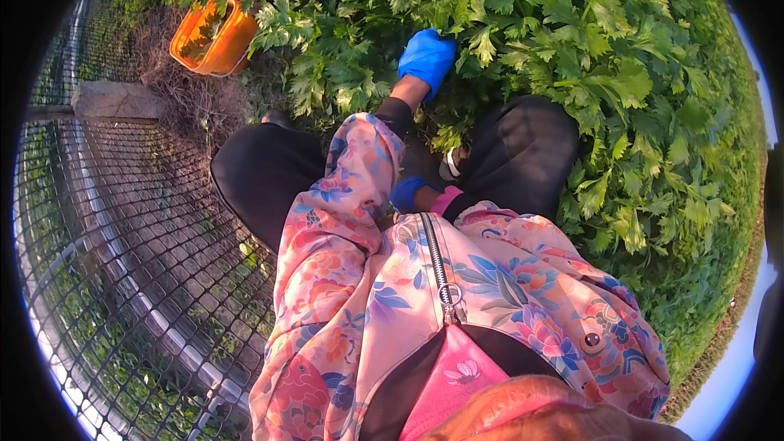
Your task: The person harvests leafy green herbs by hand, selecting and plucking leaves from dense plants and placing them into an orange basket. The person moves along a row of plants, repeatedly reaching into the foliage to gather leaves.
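Note:
My left hand (429, 61), in a blue glove, reaches forward into leafy green plants that look like celery (484, 43). Its fingers are curled in among the stems, and leaves hide the fingertips, so what they hold does not show. Close to my body, between my knees, is my right hand (413, 194), also blue-gloved. The left sleeve and jacket partly cover it, and its fingers are not clear. A small leafy sprig (447, 138) stands between my legs, beside a pale curved thing (452, 164) that I cannot identify for certain.
An orange plastic bucket (229, 43) with a wire handle and some leaves inside stands tilted at the upper left. Dry stalks (190, 86) lie near a concrete block (116, 100). Black mesh netting (159, 226) and a metal pipe (138, 294) run along my left. Dense plants spread to my right.

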{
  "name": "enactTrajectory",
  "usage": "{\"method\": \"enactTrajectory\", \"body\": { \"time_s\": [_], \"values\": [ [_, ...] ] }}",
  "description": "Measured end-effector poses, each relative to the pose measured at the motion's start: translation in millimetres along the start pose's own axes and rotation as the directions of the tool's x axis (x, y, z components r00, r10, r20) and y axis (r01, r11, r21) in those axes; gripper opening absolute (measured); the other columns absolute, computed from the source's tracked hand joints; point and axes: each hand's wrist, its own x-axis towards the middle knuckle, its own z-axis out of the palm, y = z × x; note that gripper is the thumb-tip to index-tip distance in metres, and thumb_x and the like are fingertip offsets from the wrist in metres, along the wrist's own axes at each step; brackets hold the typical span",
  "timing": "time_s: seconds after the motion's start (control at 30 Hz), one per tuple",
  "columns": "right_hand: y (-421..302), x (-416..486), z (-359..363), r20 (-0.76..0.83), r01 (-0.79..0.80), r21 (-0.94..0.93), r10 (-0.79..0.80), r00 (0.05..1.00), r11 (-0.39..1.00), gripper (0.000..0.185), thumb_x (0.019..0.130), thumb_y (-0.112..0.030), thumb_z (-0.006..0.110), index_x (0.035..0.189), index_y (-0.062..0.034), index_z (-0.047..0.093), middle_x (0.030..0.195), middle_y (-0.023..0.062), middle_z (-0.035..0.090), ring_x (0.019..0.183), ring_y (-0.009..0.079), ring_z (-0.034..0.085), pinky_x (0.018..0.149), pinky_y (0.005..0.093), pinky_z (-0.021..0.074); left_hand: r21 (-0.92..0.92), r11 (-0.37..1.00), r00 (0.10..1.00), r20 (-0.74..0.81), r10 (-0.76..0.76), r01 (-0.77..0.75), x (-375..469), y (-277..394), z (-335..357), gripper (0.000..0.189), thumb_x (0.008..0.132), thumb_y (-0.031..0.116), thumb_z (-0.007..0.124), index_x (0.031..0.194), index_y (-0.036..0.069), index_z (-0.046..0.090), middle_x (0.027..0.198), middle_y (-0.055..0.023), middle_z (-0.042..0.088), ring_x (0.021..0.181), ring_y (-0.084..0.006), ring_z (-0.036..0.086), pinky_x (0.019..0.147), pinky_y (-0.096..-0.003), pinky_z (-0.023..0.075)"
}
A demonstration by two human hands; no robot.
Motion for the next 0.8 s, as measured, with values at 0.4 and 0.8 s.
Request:
{"method": "enactTrajectory", "body": {
  "time_s": [0.4,0.8],
  "values": [
    [3,8,9,-0.026,-0.045,0.005,0.045,0.999,0.999,0.027,0.075,-0.021,0.055,0.092,-0.0043,0.069,0.094,0.0176,0.066,0.086,0.0322,0.065,0.073,0.045,0.051,-0.651,0.309,0.72,0.643,-0.262,0.694,-19,-26,2,0.027,0.088,0.014,0.054,0.064,0.015,0.041,0.052,0.0048,0.034,0.042,-0.0067,0.032,0.04,-0.0219,0.0243],
    [8,12,16,-0.004,-0.003,-0.002,0.003,1.0,1.0,0.031,0.076,-0.029,0.054,0.094,-0.0089,0.07,0.097,0.0155,0.066,0.084,0.0328,0.064,0.075,0.0434,0.0504,-0.667,0.634,0.888,0.094,-0.449,0.391,-53,-36,1,0.01,0.084,0.016,0.062,0.089,0.007,0.063,0.075,0.0023,0.059,0.06,-0.0069,0.048,0.051,-0.022,0.0356]
  ]
}}
